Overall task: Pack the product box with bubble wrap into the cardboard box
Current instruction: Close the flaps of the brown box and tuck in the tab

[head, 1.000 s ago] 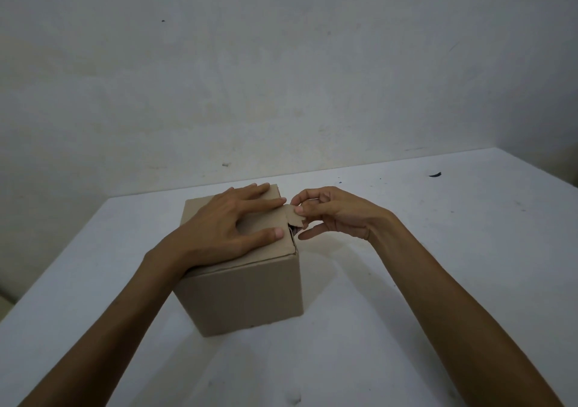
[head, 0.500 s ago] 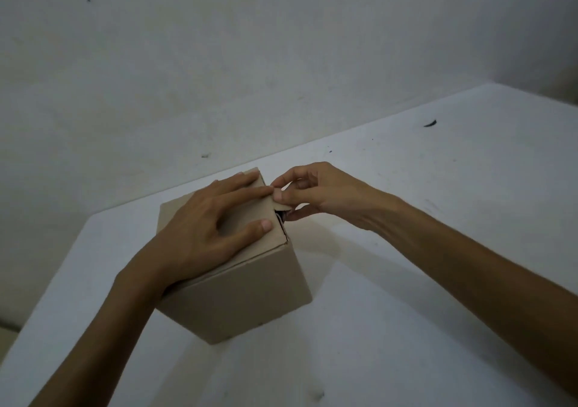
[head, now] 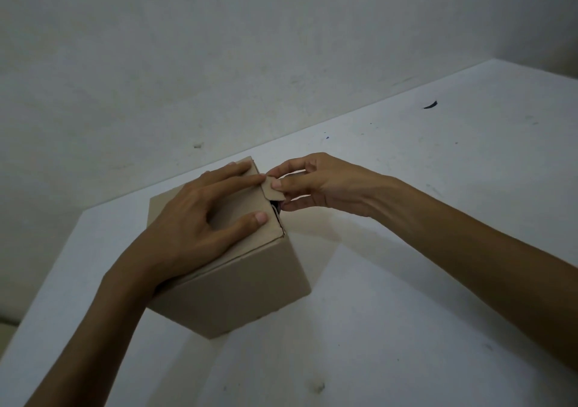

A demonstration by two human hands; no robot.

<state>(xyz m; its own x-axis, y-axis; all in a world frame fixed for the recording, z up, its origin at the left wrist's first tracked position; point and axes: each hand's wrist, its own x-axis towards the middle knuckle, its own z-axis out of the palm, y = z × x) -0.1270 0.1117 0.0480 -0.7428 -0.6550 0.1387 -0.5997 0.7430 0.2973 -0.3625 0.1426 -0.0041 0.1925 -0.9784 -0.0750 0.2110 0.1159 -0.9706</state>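
Observation:
A plain brown cardboard box (head: 237,287) stands on the white table, its lid folded down. My left hand (head: 200,222) lies flat on the lid with fingers spread, pressing it. My right hand (head: 316,184) is at the box's right top edge, thumb and fingers pinching the small lid tab (head: 270,190), which sticks up above a dark gap at that edge. The product box and bubble wrap are not visible.
The white table (head: 406,281) meets a pale wall behind the box. A small dark scrap (head: 431,105) lies far right at the back. The table's left edge (head: 47,269) runs close to the box.
The view has tilted and shifted, so the box appears rotated. My right hand keeps its pinch on the tab, now slightly lifted; my left hand stays pressed on the lid.

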